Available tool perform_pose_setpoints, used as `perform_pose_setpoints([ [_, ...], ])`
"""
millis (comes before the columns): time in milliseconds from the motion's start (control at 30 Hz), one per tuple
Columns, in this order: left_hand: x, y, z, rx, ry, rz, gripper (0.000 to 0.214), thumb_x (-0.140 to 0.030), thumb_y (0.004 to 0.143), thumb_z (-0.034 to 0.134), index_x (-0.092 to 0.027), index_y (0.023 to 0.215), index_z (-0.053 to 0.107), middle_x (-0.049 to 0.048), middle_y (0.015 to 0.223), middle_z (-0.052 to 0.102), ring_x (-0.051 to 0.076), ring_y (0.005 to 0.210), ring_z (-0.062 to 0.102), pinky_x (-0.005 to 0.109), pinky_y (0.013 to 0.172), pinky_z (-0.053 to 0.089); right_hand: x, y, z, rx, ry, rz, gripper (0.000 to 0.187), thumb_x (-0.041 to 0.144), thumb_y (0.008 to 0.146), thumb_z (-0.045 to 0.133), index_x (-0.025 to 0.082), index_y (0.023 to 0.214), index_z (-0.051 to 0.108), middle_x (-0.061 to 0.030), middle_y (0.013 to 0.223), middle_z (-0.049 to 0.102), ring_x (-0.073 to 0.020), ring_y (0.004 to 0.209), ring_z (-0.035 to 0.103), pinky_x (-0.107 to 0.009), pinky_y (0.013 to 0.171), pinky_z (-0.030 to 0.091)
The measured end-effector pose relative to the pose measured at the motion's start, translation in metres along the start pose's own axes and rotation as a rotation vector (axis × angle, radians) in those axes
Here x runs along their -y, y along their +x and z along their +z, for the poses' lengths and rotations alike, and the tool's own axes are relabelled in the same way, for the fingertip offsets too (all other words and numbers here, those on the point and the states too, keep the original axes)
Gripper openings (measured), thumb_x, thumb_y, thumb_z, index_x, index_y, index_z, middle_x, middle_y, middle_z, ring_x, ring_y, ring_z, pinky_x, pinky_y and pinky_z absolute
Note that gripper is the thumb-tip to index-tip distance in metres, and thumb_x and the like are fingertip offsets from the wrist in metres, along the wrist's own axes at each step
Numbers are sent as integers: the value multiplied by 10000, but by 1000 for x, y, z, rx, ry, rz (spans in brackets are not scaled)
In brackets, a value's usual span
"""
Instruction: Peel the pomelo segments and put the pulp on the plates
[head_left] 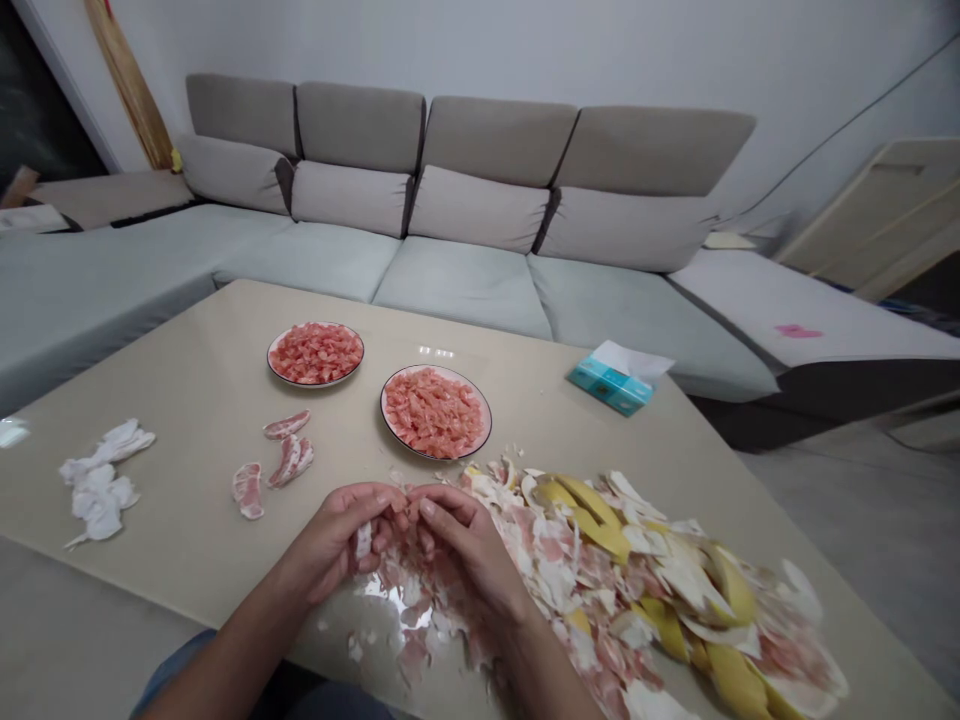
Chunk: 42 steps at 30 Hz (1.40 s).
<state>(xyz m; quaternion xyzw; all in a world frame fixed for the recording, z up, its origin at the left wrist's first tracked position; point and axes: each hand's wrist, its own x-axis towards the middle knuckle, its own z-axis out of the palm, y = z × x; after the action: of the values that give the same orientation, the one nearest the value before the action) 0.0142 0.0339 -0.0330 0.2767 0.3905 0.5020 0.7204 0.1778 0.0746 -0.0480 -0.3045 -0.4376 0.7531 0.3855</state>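
My left hand is curled in front of me over the table, closed on a pomelo segment whose whitish edge shows between the fingers. Thumb and fingers of my right hand pinch at the same piece, and the two hands' fingertips meet there. Fingers hide most of it. Torn membrane scraps lie beneath and around both hands. Beyond them stands a plate heaped with pink pomelo pulp. Several unpeeled-looking pomelo segments rest left of my hands.
A second plate of pulp stands farther back left. Crumpled tissues lie at the left. A pile of yellow pomelo rind and white pith spreads right. A blue tissue box sits near the back edge; a grey sofa stands behind the table.
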Motion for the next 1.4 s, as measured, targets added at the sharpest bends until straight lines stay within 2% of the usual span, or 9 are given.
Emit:
perform_pose_setpoints([
  [200, 1, 1, -2, -45, 36, 12, 270, -397, 785, 697, -129, 800, 678, -5, 630, 546, 57, 484, 378, 155, 383, 235, 0, -1, 0, -24, -17, 0, 264, 389, 759, 749, 161, 889, 718, 21, 579, 592, -88, 495, 477, -210, 501, 394],
  [533, 0, 1, -3, -20, 17, 6, 272, -343, 789, 708, -104, 919, 713, 12, 624, 556, 79, 534, 458, 155, 395, 275, 0, 0, -4, 2, 62, 8, 247, 369, 750, 752, 170, 892, 717, 8, 692, 615, -82, 525, 480, -210, 517, 398],
  [767, 0, 0, -1, -83, 134, 23, 319, -390, 771, 710, -123, 945, 713, -5, 597, 570, 55, 442, 424, 163, 364, 236, 3, 0, -2, 43, 183, 47, 209, 354, 751, 745, 185, 867, 702, 34, 561, 530, -103, 500, 445, -218, 492, 374],
  [900, -13, 25, 11, -212, 403, 149, 359, -434, 782, 665, -129, 965, 714, -21, 546, 565, 60, 388, 395, 181, 348, 200, 7, -1, -2, 33, 257, 36, 208, 342, 721, 756, 183, 842, 700, 26, 622, 540, -84, 474, 394, -211, 457, 373],
  [1033, -36, 70, 30, -222, 562, 302, 407, -413, 753, 682, -112, 1025, 718, -24, 528, 564, 80, 405, 413, 197, 396, 281, 10, 1, -7, -39, 247, -31, 197, 323, 698, 775, 184, 816, 700, 21, 690, 569, -65, 473, 379, -188, 436, 356],
  [1133, -48, 83, 40, -212, 598, 338, 455, -382, 698, 734, -120, 1069, 708, -32, 499, 567, 95, 391, 415, 216, 415, 310, 11, 3, -13, -147, 131, -143, 199, 336, 738, 754, 195, 871, 707, 18, 720, 582, -76, 510, 428, -198, 476, 387],
  [1267, -45, 56, 44, -155, 691, 337, 302, -420, 768, 663, -160, 898, 743, -8, 547, 617, 112, 428, 473, 224, 454, 350, 12, 3, -18, -287, -92, -318, 208, 365, 807, 702, 209, 946, 701, -1, 777, 604, -112, 601, 501, -225, 550, 437],
  [1333, -38, 37, 44, -155, 764, 345, 258, -400, 789, 644, -175, 847, 755, 25, 671, 683, 132, 496, 533, 231, 494, 389, 13, 2, -18, -295, -166, -351, 210, 377, 820, 687, 208, 944, 700, -6, 776, 615, -121, 601, 513, -236, 564, 448],
  [1400, -31, 24, 44, -211, 823, 416, 205, -362, 775, 666, -197, 837, 771, 54, 811, 732, 181, 650, 613, 245, 574, 435, 13, 1, -17, -278, -207, -358, 212, 388, 827, 677, 205, 932, 700, -4, 747, 620, -126, 590, 528, -244, 572, 454],
])
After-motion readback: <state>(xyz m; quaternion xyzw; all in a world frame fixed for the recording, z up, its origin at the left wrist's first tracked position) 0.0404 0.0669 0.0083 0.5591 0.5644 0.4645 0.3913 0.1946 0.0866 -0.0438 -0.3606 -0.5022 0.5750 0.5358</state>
